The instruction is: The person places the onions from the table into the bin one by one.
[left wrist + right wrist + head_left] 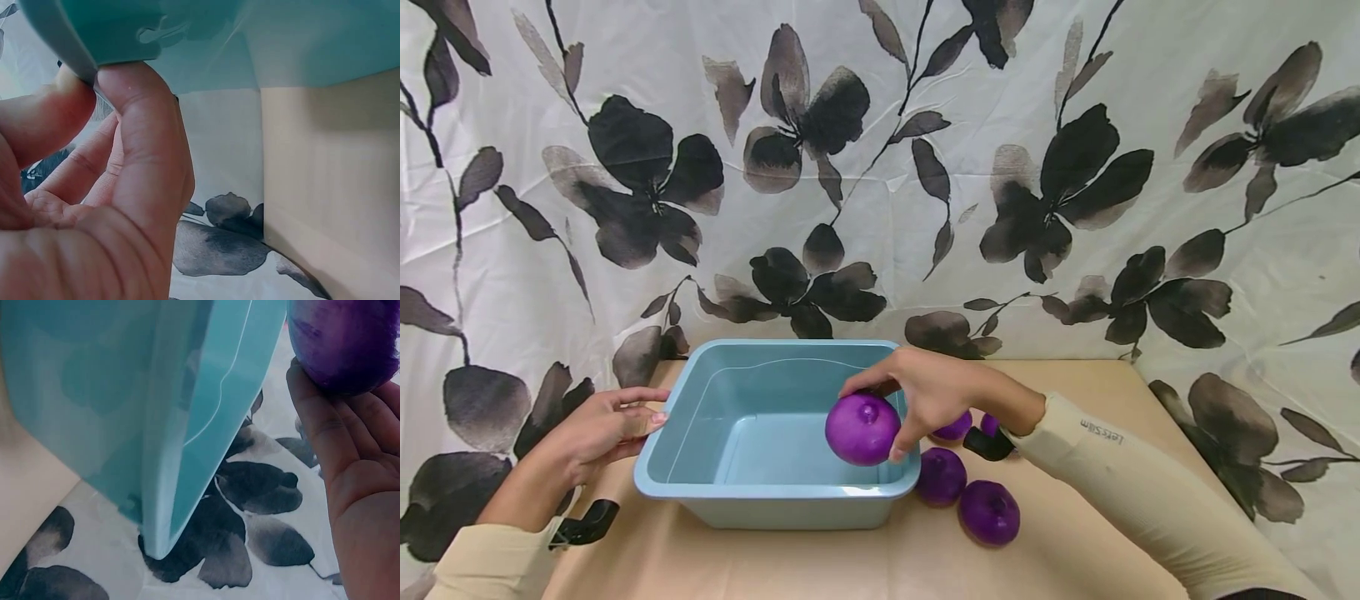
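Observation:
A light blue plastic basin (775, 492) stands upright on the table. At its left end my left hand (606, 429) pinches the rim between thumb and finger, seen close up with the hand (140, 144) in the left wrist view. Over the basin's right side, my right hand (928, 400) grips a round, glossy purple onion (862, 428) with a small nub. The right wrist view catches the onion (347, 340) against the fingers (325, 425), near the basin's rim (159, 506). No other things show on the visible part of the basin's floor.
More purple onions, one (990, 512) at the front and another (942, 477) beside the basin, lie on the tan tabletop (1075, 533). Others sit partly hidden under my right wrist. A floral cloth (910, 208) hangs behind the table.

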The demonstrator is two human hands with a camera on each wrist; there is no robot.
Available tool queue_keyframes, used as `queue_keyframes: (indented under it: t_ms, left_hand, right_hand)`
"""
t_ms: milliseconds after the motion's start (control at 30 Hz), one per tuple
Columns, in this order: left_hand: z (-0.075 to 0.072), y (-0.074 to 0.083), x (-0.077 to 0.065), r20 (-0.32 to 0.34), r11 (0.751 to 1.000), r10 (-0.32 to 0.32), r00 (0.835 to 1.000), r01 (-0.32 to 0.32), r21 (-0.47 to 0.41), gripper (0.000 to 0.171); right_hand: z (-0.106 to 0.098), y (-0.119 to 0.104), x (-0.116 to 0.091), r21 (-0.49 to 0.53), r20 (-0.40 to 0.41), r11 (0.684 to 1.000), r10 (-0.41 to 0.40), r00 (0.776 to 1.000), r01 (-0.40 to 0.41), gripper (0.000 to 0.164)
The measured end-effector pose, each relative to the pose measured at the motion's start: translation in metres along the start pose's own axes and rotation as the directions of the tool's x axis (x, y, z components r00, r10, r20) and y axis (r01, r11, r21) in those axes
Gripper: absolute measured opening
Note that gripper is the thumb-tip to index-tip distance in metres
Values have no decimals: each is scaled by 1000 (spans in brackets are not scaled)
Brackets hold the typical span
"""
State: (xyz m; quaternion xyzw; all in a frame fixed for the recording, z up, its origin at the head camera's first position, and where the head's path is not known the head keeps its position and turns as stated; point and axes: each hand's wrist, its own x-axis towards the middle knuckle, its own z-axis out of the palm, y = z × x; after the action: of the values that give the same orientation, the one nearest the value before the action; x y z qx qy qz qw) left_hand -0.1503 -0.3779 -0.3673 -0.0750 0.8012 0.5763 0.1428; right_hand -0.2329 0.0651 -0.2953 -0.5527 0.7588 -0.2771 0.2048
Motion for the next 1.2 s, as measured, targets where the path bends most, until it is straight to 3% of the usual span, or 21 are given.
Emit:
queue_keyframes:
  t_ms: [300, 1200]
  left_hand:
    - [0, -2, 0, 8, 1000, 7, 1000, -7, -20, 53]
    - [2, 3, 0, -15, 1000, -13, 1000, 13, -12, 60]
  right_hand:
    - [0, -4, 23, 38, 44, 998, 45, 998, -46, 81]
    - [9, -8, 100, -13, 156, 995, -101, 983, 104, 78]
